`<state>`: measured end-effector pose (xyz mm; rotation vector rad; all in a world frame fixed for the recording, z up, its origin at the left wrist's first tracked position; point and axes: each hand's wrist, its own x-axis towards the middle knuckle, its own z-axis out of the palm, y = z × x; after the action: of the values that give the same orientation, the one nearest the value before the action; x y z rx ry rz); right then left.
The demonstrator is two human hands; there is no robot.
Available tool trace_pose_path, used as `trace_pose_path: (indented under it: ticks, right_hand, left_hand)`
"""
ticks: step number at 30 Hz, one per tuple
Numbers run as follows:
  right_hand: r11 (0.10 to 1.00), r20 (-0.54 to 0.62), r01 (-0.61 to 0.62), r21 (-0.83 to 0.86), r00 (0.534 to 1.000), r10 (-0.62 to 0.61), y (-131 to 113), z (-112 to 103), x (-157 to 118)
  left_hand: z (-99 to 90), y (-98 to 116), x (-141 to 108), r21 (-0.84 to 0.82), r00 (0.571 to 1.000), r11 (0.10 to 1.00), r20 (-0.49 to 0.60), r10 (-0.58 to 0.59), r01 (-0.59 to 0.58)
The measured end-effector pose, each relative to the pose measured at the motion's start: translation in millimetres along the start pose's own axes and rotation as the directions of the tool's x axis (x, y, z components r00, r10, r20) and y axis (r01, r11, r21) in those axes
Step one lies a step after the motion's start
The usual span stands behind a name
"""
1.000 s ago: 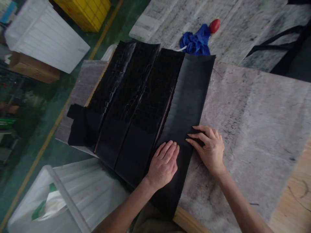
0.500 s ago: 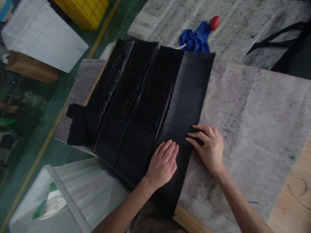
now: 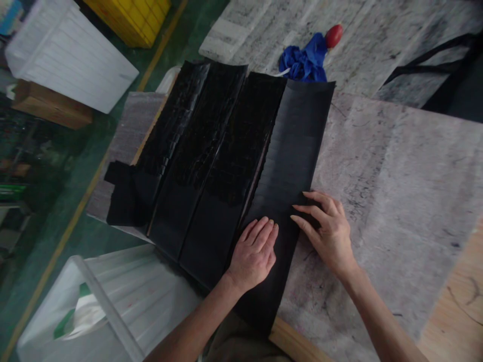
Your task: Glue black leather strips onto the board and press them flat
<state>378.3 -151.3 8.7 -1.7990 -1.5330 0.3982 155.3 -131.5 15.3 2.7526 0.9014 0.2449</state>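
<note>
Several long black sheet strips lie side by side, slanting across the work surface. The rightmost strip point(image 3: 296, 130) is matte, with ripples along its left side. My left hand point(image 3: 254, 251) rests flat on its lower part, fingers stretched out together. At this strip's right edge, my right hand point(image 3: 326, 226) has its thumb and fingers apart, the tips over the edge; whether they touch it I cannot tell. The neighbouring strips point(image 3: 211, 231) look glossy in their upper parts and duller lower down. A black scrap piece point(image 3: 123, 201) lies at the left end.
A blue cloth point(image 3: 304, 60) and a red rounded object point(image 3: 334, 36) lie beyond the strips. Below left stands a white bin point(image 3: 124, 281). Another white crate point(image 3: 75, 55) and a yellow crate point(image 3: 132, 20) are on the green floor. A black strap point(image 3: 426, 65) lies at the upper right.
My right hand has shifted slightly right, its fingers a little more spread. My left hand stays flat on the strip.
</note>
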Motion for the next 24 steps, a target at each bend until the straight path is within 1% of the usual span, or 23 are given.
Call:
trace_pose_path:
  ticks: [3,8,11,16,20,24]
  right_hand:
    - [0.999,-0.013,-0.03,0.029,0.999,0.031,-8.2,-4.5,-4.9]
    - [0.998,0.03,-0.023,0.056,0.999,0.021,-17.5,-2.4,-18.0]
    - [1.0,0.029,-0.003,0.021,1.0,0.003,-15.7,4.2,-23.8]
    - [0.998,-0.037,0.009,-0.068,0.999,-0.011,-10.1,14.3,-27.1]
    - [0.996,-0.062,0.013,-0.093,0.998,-0.019,-11.6,16.7,-27.2]
    - [0.995,-0.064,0.006,-0.095,0.998,-0.012,-13.2,16.7,-27.3]
  left_hand:
    - [-0.7,-0.1,-0.2,-0.002,1.0,1.0,0.008,-0.005,0.005]
    - [-1.2,0.3,-1.0,-0.013,1.0,1.0,0.013,-0.007,0.007]
    - [-1.1,0.5,-0.9,-0.014,1.0,1.0,0.021,-0.012,0.012]
    - [-1.8,1.2,-0.5,-0.004,1.0,1.0,0.026,-0.013,0.013]
    - [-1.9,1.4,-0.4,0.002,0.999,1.0,0.028,-0.017,0.017]
    - [-1.6,1.5,-0.4,0.001,1.0,1.0,0.027,-0.017,0.017]
